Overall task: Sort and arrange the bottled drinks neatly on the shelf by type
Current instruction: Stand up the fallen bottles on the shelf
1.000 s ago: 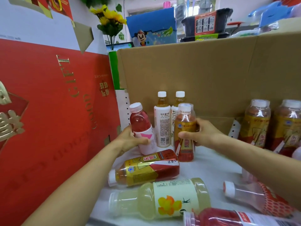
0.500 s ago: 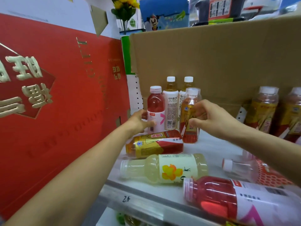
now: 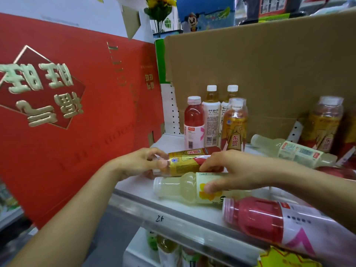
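Gold-labelled lying bottle (image 3: 189,160): is lying on its side near the front edge of the shelf (image 3: 173,213), cap pointing left, just behind the pale yellow bottle (image 3: 181,186).
Left hand (image 3: 140,163): is curling round the cap end of the gold-labelled lying bottle, thumb pressing on its shoulder, clamped on it.
Right hand (image 3: 238,170): is reaching over that bottle's red base end, fingers touching there while the thumb is lying across the pale yellow bottle's label. I cannot tell which of the two it is gripping, or whether it is gripping at all.
Just changed: half a second ago the left hand was steadying the pink bottle (image 3: 193,120) and the right hand was on the standing gold bottle (image 3: 235,130). Both hands are now leaving those to stand free and are working at the front row.
Back-left corner: the pink bottle, two white-label tea bottles (image 3: 211,116) and the standing gold bottle are standing upright close together against the cardboard wall (image 3: 260,64).
Meaning for the task: those two placements are looking finished. The gold-labelled lying bottle is probably next, likely going upright beside its match.
Still waiting: a red bottle (image 3: 260,216) is lying at the front right, and a second pale bottle (image 3: 292,151) is lying toward the right edge near more upright gold bottles (image 3: 323,122).
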The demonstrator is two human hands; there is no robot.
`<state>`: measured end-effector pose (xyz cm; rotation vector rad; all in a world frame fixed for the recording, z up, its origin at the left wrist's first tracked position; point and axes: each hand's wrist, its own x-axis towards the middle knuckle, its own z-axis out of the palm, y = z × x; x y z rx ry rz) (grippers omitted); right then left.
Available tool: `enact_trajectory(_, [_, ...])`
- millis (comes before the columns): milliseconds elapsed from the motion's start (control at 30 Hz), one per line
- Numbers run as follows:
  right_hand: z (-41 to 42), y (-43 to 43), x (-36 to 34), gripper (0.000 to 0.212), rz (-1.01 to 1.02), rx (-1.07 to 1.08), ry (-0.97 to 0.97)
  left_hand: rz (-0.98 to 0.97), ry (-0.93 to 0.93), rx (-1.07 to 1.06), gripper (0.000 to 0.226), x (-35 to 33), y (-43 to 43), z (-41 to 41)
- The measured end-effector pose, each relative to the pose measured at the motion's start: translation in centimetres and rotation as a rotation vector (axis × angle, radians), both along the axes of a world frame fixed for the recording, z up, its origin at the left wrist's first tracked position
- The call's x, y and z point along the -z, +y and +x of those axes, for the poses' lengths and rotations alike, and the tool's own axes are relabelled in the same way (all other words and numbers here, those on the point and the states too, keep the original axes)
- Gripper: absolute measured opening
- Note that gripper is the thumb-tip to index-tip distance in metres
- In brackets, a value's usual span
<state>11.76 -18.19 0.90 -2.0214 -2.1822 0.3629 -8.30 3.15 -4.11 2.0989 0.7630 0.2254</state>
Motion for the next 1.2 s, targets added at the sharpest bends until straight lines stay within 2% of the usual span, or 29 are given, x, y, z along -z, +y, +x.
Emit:
enact_trajectory(67, [-0.3,0.5,0.6,0.047,-0.044,0.004,-0.008,-0.062,-0.119,-0.057,0.028,0.0,-0.1,0.0])
enact_trajectory(233, [-0.9,1.4,1.7,0.058,-0.091,0.040,-0.063,0.019,-0.359,-0.162,0.011,-2.2,-0.9,1.2])
enact_trajectory(400, [-1.8,1.9,1.7,0.060,-0.055,0.046,-0.253,0.485,-0.390,-0.153,0.021,-8.4,-0.5,4.1])
enact_trajectory(567, [-1.3,2.1,1.5,0.057,-0.042,0.016,-0.257,0.870,-0.174,-0.020,0.021,-11.1,-0.1,6.7])
enact_trajectory(667, [-0.2,1.8,1.4,0.053,0.003,0.028,-0.122,0.805,-0.200,-0.033,0.023,-10.9,1.3,6.3])
enact_trajectory(833, [1.8,2.1,0.6,0.038,0.262,0.149,0.422,0.698,-0.328,-0.126,0.019,-9.8,2.5,5.4])
enact_trajectory(933, [2.1,3.9,0.8,0.039,0.414,0.259,0.686,0.582,-0.360,-0.153,0.029,-8.4,2.7,5.0])
enact_trajectory(1033, [2.0,6.0,1.4,0.054,0.452,0.344,0.732,0.543,-0.380,-0.159,0.035,-7.6,2.7,4.8])
enact_trajectory(1200, [1.9,7.9,3.0,0.062,0.436,0.410,0.741,0.503,-0.447,-0.160,0.037,-7.0,2.2,5.4])
